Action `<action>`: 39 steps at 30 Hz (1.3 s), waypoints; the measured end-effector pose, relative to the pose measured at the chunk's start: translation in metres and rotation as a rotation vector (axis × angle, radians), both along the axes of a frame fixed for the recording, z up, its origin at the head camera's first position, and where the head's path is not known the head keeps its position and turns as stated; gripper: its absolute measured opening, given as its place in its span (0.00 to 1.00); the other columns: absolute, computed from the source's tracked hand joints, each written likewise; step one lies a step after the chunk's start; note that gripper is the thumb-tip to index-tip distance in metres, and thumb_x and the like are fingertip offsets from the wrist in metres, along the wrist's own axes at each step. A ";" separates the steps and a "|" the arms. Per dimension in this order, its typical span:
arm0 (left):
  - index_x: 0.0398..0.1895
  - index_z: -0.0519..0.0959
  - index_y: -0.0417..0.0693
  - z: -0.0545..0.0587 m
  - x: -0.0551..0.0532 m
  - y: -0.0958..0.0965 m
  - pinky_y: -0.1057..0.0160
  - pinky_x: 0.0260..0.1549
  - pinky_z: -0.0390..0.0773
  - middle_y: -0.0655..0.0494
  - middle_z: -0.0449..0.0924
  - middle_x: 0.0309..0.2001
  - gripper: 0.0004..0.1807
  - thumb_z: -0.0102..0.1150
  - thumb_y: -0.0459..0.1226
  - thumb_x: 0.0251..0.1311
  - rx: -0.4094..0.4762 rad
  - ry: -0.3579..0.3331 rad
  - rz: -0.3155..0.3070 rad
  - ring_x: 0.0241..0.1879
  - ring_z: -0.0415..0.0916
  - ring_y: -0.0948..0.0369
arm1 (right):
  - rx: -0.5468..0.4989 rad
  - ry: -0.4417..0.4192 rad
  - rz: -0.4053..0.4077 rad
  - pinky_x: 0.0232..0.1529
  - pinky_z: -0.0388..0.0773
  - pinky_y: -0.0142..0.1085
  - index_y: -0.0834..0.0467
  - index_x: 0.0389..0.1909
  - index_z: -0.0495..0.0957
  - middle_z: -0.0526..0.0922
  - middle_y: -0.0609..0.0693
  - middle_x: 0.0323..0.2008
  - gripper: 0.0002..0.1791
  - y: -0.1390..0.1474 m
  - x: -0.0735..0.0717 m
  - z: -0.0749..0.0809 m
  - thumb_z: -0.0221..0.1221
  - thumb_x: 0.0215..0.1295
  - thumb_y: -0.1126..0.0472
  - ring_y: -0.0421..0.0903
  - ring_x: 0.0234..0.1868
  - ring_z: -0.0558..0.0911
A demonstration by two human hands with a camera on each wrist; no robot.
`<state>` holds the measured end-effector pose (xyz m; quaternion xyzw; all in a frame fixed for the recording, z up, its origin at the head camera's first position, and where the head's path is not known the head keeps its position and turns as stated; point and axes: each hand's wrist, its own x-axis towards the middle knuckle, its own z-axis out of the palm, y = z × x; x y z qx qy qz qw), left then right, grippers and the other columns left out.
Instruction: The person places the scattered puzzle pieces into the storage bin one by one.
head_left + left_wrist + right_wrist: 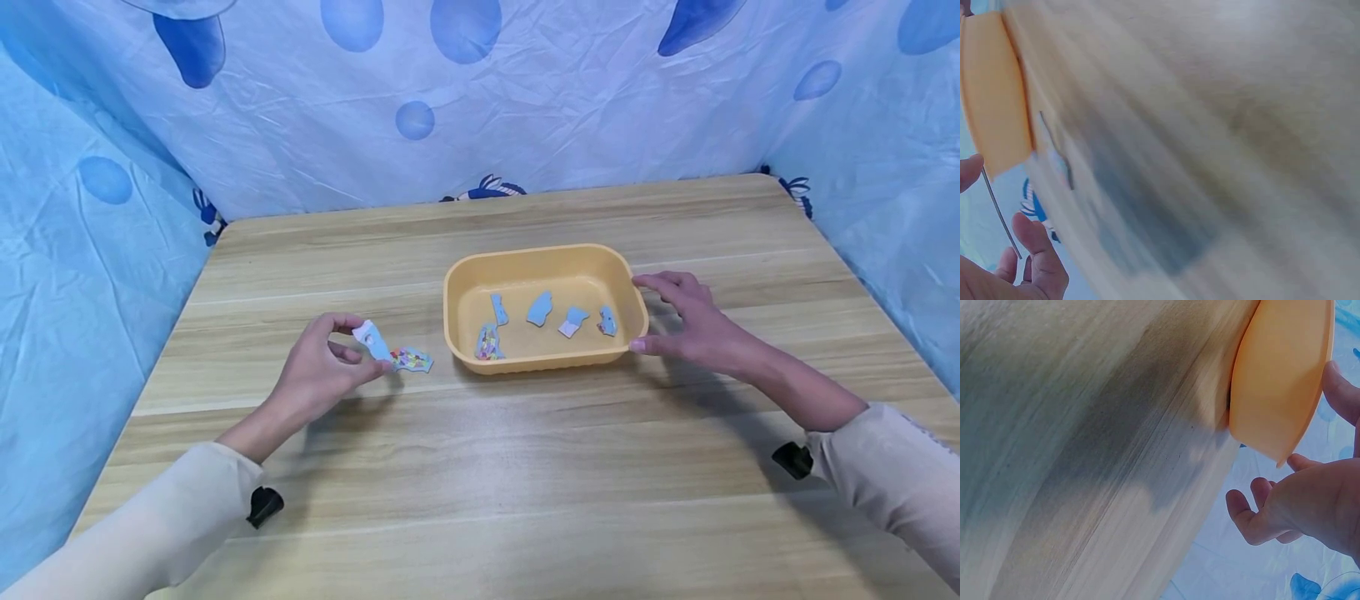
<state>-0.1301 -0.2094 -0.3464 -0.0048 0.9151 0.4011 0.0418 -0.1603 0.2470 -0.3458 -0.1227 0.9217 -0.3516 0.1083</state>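
A light-blue puzzle piece (372,340) with a white-and-pink end is pinched between the thumb and fingers of my left hand (326,360). In the left wrist view that piece (1001,212) appears edge-on. Just beside it, a multicoloured puzzle piece (413,360) lies on the table. My right hand (693,327) rests its thumb and index fingertips, spread apart, against the right end of a yellow plastic basket (540,364). The right wrist view shows the basket's outer wall (1275,381) with those fingertips at its rim. Inside the basket lie several loose puzzle pieces, including a blue one (539,308).
The wooden table (495,467) reaches back to a blue patterned curtain (480,108), which also hangs at both sides. Small black objects hang at the left cuff (264,505) and the right cuff (793,459).
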 end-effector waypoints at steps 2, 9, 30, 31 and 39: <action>0.60 0.66 0.44 0.003 -0.002 0.003 0.62 0.31 0.78 0.51 0.66 0.58 0.40 0.75 0.46 0.46 0.008 0.004 -0.003 0.43 0.76 0.54 | 0.001 -0.003 -0.001 0.56 0.55 0.69 0.54 0.73 0.54 0.48 0.64 0.70 0.50 0.000 0.000 0.000 0.70 0.54 0.50 0.65 0.68 0.46; 0.59 0.66 0.46 0.014 -0.005 0.014 0.60 0.31 0.78 0.52 0.68 0.56 0.40 0.75 0.47 0.45 0.041 0.006 -0.020 0.43 0.76 0.54 | -0.002 0.011 0.006 0.56 0.54 0.69 0.55 0.73 0.54 0.49 0.65 0.69 0.50 0.000 0.000 0.000 0.70 0.54 0.50 0.66 0.67 0.46; 0.61 0.66 0.48 0.039 -0.020 0.053 0.61 0.34 0.80 0.54 0.66 0.59 0.40 0.76 0.45 0.46 0.132 0.030 -0.094 0.46 0.77 0.56 | -0.026 0.009 0.013 0.55 0.54 0.69 0.54 0.73 0.55 0.48 0.63 0.70 0.49 0.002 -0.001 -0.002 0.70 0.54 0.50 0.65 0.67 0.46; 0.61 0.66 0.48 0.039 -0.020 0.055 0.60 0.34 0.80 0.55 0.66 0.59 0.40 0.76 0.45 0.46 0.124 0.031 -0.102 0.45 0.77 0.56 | -0.026 0.010 0.013 0.55 0.54 0.69 0.54 0.73 0.55 0.48 0.63 0.70 0.49 0.002 -0.001 -0.002 0.70 0.54 0.50 0.65 0.67 0.46; 0.60 0.67 0.49 0.040 -0.028 0.072 0.59 0.35 0.80 0.56 0.67 0.58 0.39 0.76 0.46 0.44 0.124 0.036 -0.148 0.43 0.77 0.57 | -0.024 -0.006 0.003 0.55 0.54 0.70 0.54 0.73 0.55 0.47 0.64 0.70 0.49 0.002 0.000 -0.001 0.70 0.54 0.50 0.66 0.68 0.44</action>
